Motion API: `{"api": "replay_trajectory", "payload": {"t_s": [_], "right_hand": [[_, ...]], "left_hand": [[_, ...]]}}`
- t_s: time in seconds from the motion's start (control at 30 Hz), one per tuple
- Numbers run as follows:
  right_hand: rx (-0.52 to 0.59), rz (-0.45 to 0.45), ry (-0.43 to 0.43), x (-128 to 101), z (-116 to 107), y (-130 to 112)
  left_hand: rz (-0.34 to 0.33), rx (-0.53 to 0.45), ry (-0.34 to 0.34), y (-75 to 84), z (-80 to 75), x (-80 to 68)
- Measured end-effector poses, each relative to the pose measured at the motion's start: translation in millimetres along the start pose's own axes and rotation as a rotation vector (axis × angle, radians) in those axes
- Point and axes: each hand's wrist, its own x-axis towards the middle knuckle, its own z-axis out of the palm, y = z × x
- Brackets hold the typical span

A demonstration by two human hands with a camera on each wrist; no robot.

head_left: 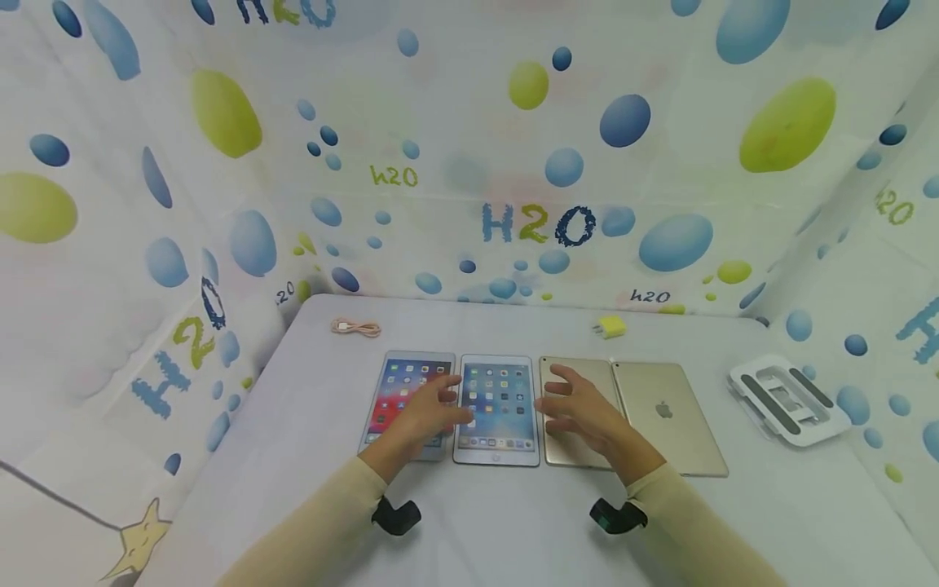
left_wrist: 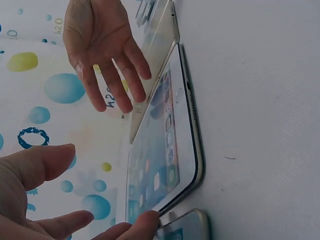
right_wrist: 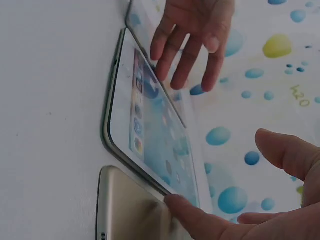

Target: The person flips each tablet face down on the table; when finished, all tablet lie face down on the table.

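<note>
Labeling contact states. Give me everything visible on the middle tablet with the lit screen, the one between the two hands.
The middle tablet is a slim slab with a white bezel, a metallic edge and a round home button on its near bezel. Its screen is lit, showing rows of app icons on a blue wallpaper. It lies flat, face up, on the white table, second from left in a row of four. The left hand touches its left edge with a fingertip; the right hand has a fingertip at its right edge.

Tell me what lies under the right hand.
The right hand hovers over a gold, face-down tablet, one fingertip touching its edge. The hand hides the tablet's middle, so any logo there cannot be seen.
</note>
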Motion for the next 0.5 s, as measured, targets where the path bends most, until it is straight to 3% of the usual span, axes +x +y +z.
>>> {"api": "replay_trajectory", "payload": {"t_s": [0.23, 0.5], "right_hand": [[0.083, 0.044, -0.008, 8.0, 11.4, -0.3], [0.082, 0.044, 0.016, 10.8, 16.1, 5.9]], "left_hand": [[-0.043, -0.042, -0.026, 2.6, 1.9, -3.3], [-0.066, -0.096, -0.023, 2.3, 5.2, -3.9]]}}
